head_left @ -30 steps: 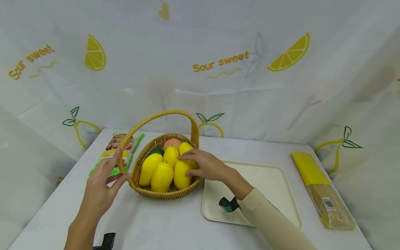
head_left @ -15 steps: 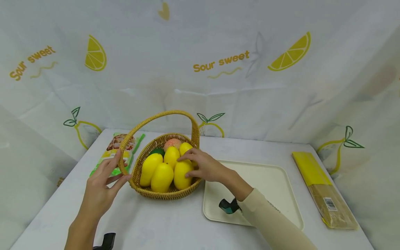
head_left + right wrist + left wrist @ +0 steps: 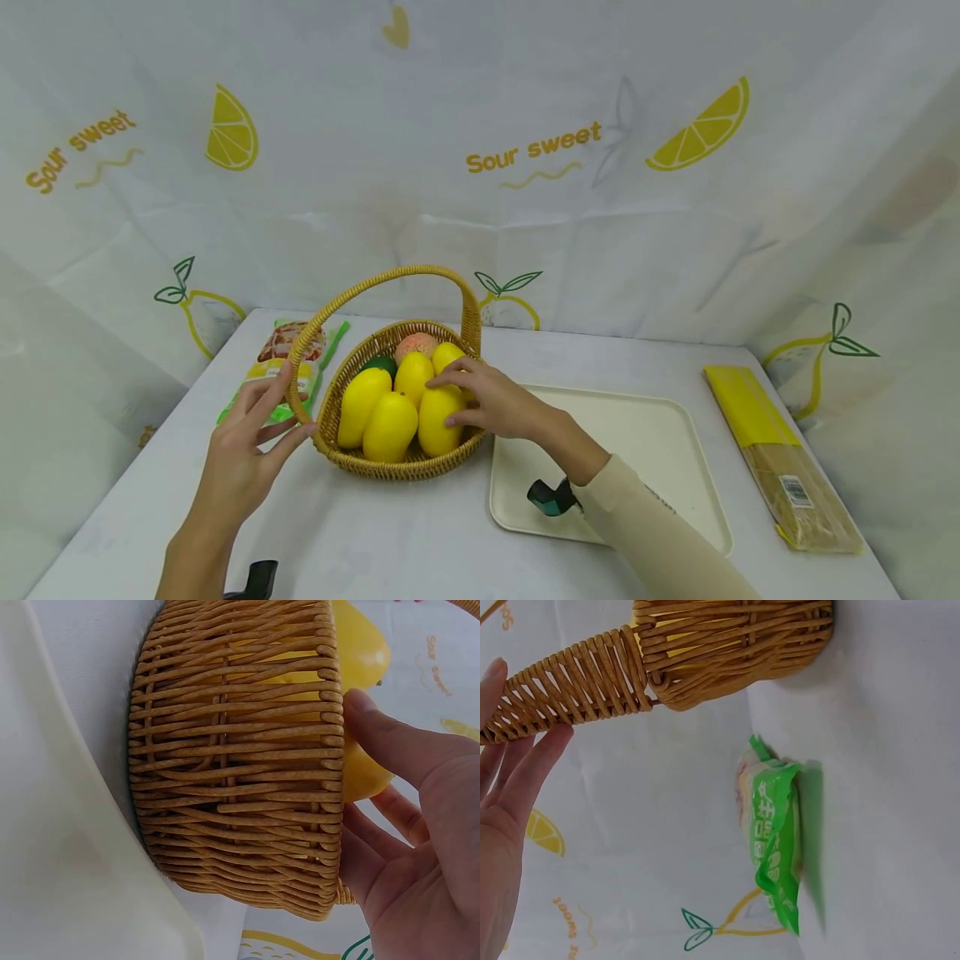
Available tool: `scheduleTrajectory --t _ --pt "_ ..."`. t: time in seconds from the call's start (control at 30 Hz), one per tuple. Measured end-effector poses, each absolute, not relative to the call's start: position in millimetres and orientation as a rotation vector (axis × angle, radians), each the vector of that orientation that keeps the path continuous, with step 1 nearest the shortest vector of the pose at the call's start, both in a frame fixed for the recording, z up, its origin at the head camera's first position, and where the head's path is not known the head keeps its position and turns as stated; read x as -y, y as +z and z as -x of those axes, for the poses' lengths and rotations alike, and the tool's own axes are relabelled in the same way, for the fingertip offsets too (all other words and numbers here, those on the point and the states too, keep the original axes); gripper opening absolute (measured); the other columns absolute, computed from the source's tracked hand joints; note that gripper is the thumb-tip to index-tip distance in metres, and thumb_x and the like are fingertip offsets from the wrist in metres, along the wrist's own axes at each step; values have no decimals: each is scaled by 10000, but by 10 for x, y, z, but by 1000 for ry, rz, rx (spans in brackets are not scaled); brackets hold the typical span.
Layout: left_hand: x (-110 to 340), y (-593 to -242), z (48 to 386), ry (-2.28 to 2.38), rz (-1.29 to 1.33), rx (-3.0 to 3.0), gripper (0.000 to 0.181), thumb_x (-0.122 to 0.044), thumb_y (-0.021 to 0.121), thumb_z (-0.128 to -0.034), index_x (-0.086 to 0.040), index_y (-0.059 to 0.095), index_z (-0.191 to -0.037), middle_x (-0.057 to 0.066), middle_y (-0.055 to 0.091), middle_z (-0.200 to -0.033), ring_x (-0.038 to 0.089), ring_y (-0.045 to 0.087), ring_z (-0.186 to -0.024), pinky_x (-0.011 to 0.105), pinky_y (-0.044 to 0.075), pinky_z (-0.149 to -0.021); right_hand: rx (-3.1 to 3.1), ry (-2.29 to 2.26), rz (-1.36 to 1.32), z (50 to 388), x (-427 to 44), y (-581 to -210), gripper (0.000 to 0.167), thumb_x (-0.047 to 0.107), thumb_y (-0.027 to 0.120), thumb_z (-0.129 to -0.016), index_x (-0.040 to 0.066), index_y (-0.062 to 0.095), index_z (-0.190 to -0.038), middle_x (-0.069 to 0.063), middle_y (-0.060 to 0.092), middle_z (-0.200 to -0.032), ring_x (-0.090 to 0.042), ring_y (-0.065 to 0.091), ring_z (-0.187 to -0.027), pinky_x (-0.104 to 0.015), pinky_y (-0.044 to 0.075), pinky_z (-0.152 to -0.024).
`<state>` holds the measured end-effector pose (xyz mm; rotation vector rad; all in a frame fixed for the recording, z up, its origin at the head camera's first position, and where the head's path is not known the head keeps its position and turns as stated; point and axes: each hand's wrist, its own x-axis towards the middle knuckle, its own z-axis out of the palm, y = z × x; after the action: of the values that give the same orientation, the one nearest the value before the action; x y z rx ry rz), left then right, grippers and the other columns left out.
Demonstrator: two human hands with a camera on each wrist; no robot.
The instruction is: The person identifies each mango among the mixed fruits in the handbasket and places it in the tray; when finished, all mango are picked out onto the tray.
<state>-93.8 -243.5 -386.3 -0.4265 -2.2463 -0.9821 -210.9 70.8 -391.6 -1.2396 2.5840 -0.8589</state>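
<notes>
A woven wicker basket (image 3: 401, 468) with a tall arched handle (image 3: 420, 271) stands on the white table. Several yellow mangoes (image 3: 390, 427), a pinkish round fruit (image 3: 415, 344) and a dark green fruit (image 3: 381, 365) lie inside. My left hand (image 3: 243, 442) holds the left side of the handle between thumb and fingers, as the left wrist view also shows. Over the basket's right rim, my right hand (image 3: 495, 400) grips the rightmost front mango (image 3: 437, 421), thumb on its near side. In the right wrist view, the basket wall hides much of this mango (image 3: 364, 772).
A cream tray (image 3: 622, 467) lies right of the basket. Farther right is a long packet with a yellow top (image 3: 780, 458). A green food bag (image 3: 281, 367) lies behind my left hand. A printed white cloth (image 3: 360, 167) hangs behind the table.
</notes>
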Motion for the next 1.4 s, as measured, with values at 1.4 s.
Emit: scheduleTrajectory --t 1.4 --pt "2440 -3870 935 -1038 412 2245 985 247 797 -633 -79 484 -1509 -245 460 -1203 -164 538 -1088 -9 525 -825 -2630 -1284 1279 2108 -1004 -3567 512 175 768 -903 120 632 -1394 -102 587 -1405 -259 624 -1223 -341 658 -865"
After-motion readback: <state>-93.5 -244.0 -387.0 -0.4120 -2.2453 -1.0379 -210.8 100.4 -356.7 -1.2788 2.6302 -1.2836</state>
